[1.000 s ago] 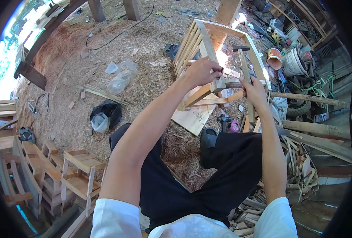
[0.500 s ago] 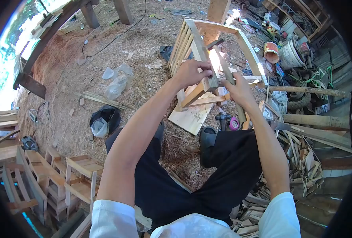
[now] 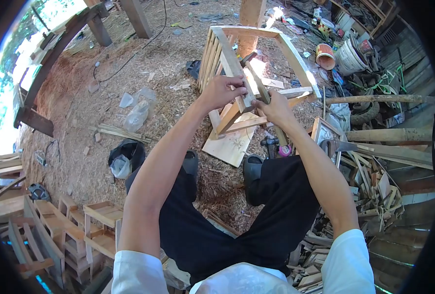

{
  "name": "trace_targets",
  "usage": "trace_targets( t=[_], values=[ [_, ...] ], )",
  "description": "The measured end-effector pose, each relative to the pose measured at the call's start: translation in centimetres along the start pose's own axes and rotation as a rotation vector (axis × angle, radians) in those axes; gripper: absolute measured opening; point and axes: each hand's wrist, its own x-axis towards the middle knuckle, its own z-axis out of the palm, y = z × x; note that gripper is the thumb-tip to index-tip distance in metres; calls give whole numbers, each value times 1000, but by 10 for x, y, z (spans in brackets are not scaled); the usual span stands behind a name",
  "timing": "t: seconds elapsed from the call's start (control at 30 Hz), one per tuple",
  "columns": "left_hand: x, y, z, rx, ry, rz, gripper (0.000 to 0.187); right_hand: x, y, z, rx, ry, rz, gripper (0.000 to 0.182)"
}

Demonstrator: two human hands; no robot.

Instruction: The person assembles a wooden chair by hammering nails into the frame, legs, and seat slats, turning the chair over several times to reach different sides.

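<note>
A slatted wooden frame (image 3: 227, 54) stands in front of me, one thick rail pointing toward me. My left hand (image 3: 222, 91) is closed at the near end of that rail, thumb and fingers pinched together; anything small between the fingertips is too tiny to make out. In my right hand (image 3: 276, 109) is the wooden handle of a hammer (image 3: 259, 84), its dark head up beside the rail. Below the frame a flat board (image 3: 231, 142) lies on the shavings. A second hammer (image 3: 270, 141) and a pink tape measure (image 3: 285, 150) lie to its right.
Small wooden racks (image 3: 102, 215) stand at the lower left. A black bag (image 3: 128, 153) and a clear plastic bag (image 3: 140, 115) lie on the ground. To the right are an orange bucket (image 3: 325, 58), bamboo poles (image 3: 391, 134), a saw (image 3: 340, 146) and piled offcuts (image 3: 374, 191). A post (image 3: 251, 14) rises behind the frame.
The view has shifted slightly. My right hand has come closer to my left hand and the rail end, with the hammer still held. My left hand stays on the rail.
</note>
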Motion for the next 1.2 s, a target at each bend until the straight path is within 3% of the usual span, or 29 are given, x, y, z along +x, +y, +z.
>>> trace_targets(
  t=[0.1, 0.2, 0.3, 0.4, 0.5, 0.7, 0.9, 1.0, 1.2],
  values=[
    [1, -6, -2, -20, -25, 55, 26, 0, 0, 0, 48, -20, 20, 48],
    [2, -9, 2, 68, 114, 214, 30, 4, 2, 2, 3, -48, 54, 49],
    [1, -5, 1, 56, 48, 86, 29, 4, 3, 2, 28, -56, 67, 50],
    [3, -10, 5, 48, 95, 169, 26, 4, 0, 1, 25, -68, 66, 52],
    [2, -4, 0, 10, -19, 34, 20, 6, 4, 4, -4, -40, 41, 51],
    [-4, 8, -6, -39, -48, -34, 22, 2, 0, 0, 7, -51, 31, 51],
    [-8, -2, -12, -60, 50, 88, 25, 3, -3, -2, 53, -82, 53, 48],
    [-14, -6, -9, -85, 137, 88, 24, 6, 4, 2, 41, -47, -1, 48],
    [-22, -15, -2, -186, 79, -3, 26, 3, -5, -4, -19, -111, 75, 53]
  ],
)
